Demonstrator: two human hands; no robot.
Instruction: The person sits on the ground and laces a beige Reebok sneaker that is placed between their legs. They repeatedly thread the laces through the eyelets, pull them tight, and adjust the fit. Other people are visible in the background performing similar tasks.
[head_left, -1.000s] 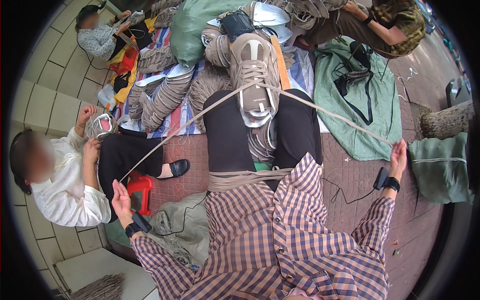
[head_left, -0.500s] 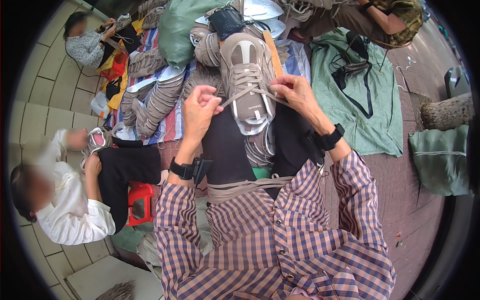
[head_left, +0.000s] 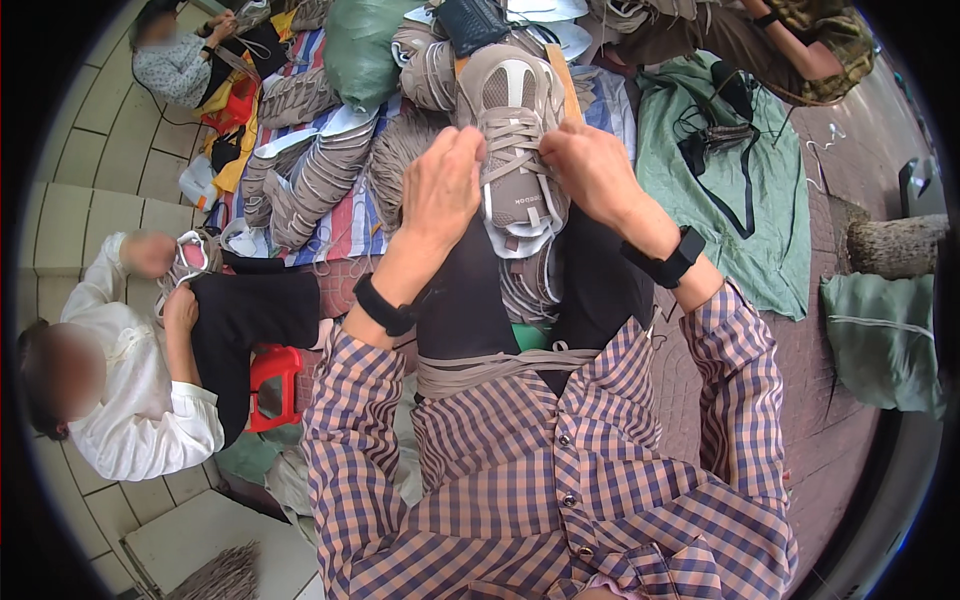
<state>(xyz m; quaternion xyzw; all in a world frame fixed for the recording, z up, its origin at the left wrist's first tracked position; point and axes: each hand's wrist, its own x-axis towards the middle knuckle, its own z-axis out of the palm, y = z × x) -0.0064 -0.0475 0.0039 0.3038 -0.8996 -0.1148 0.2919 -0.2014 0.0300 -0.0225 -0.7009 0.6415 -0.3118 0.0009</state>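
A grey-beige sneaker (head_left: pixel 515 200) lies over my thighs with its toe pointing away from me and its tongue toward me. Flat laces (head_left: pixel 514 140) criss-cross its upper. On the left side of the lacing, my left hand (head_left: pixel 445 185) is closed, fingertips pinched at the shoelace. Opposite it, my right hand (head_left: pixel 592 172) is closed in the same way at the right row of eyelets. The lace ends inside both hands are mostly hidden by the fingers. Another similar shoe (head_left: pixel 530 285) shows beneath, between my thighs.
A wooden board (head_left: pixel 562 85) sticks out behind the sneaker. Stacked shoe uppers (head_left: pixel 320 185) lie on a striped sheet, beside a green sack (head_left: pixel 365 55). A bundle of laces (head_left: pixel 480 372) crosses my lap. Left, a co-worker in white (head_left: pixel 150 400) handles a shoe; a green tarp (head_left: pixel 770 240) spreads right.
Both hands have moved away from me, from beside the tongue to the sides of the lacing. The left fingers, partly spread before, are now curled in. The loose crossing lace has been drawn in.
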